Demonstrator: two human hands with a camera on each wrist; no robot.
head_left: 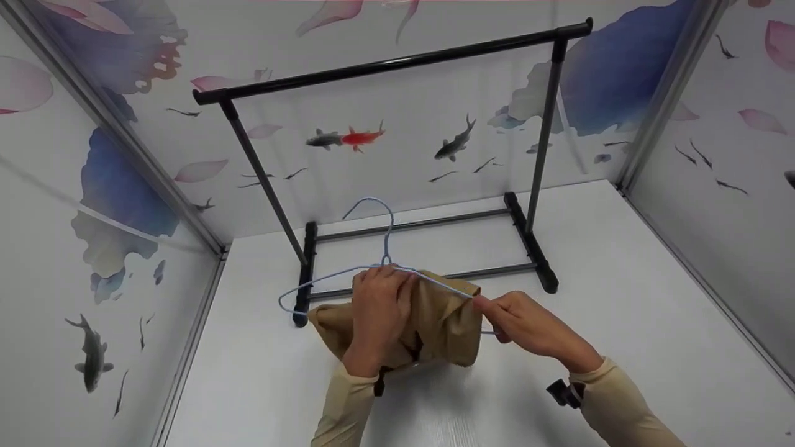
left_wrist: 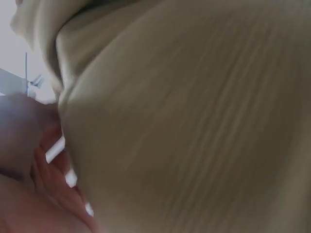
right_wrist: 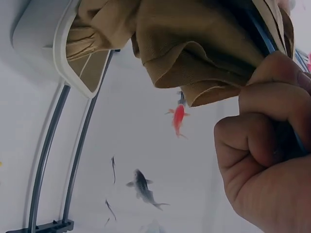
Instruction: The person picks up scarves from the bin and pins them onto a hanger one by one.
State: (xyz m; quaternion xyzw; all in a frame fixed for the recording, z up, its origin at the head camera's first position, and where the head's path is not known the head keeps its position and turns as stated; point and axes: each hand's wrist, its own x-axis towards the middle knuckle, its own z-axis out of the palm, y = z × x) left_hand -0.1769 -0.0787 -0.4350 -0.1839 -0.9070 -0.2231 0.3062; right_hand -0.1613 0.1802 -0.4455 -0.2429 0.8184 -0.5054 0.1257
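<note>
A blue wire hanger (head_left: 387,239) stands hook-up in front of me, tilted slightly, in the head view. A brown cloth garment (head_left: 456,338) bunches around its lower part, folds covering most of the bottom bar. My left hand (head_left: 379,307) grips the cloth near the middle of the hanger, just below the hook. With curled fingers my right hand (head_left: 525,323) holds the hanger's right end beside the garment's edge. In the right wrist view, loose folded edges of the garment (right_wrist: 170,58) hang beside that hand. Cloth fills most of the left wrist view.
A black garment rack (head_left: 397,62) stands behind the hands, its base bars (head_left: 416,223) on the white table (head_left: 248,372). Below the garment is a white container (right_wrist: 41,36) with cloth at its opening. Patterned walls (head_left: 118,205) enclose the table on three sides.
</note>
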